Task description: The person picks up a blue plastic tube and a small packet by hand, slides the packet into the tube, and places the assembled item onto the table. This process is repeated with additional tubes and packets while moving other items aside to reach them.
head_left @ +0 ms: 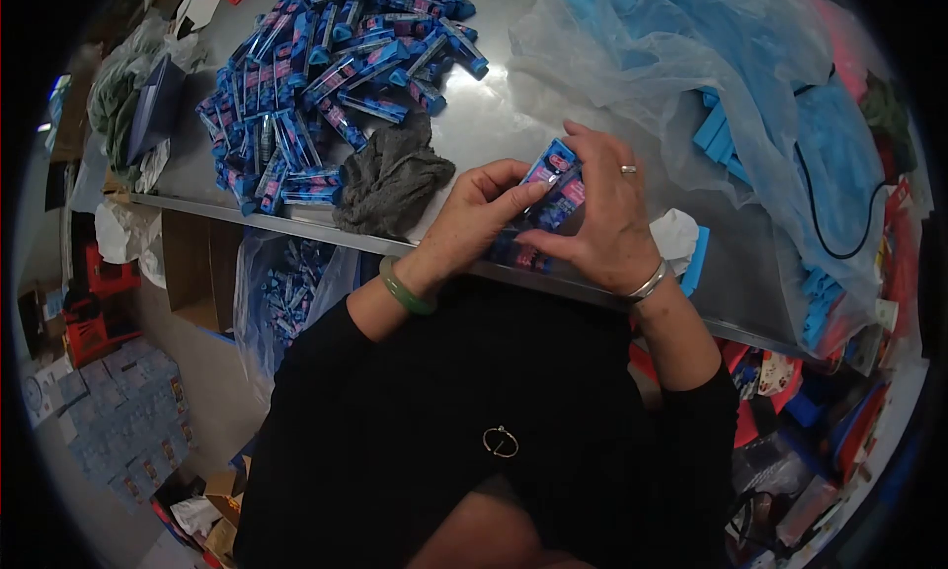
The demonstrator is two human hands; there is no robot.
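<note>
Above the front edge of the metal table, both hands hold small blue printed boxes [559, 161] with pink lettering. My left hand [472, 213], a green bangle at its wrist, closes on them from the left with the thumb on the printed face. My right hand [610, 208], wearing a ring and a silver bracelet, curves around them from the right, fingers at the top end and thumb low down. More than one box shows between the hands, partly hidden by the fingers. Left of my left hand lies a crumpled dark grey cloth [393, 179].
A large pile of similar blue boxes [336, 70] covers the table's left side. Clear plastic sheeting [632, 50] with light blue pieces lies at the right. Below the edge hangs a plastic bag [252, 302] of small blue items beside a cardboard box [200, 273].
</note>
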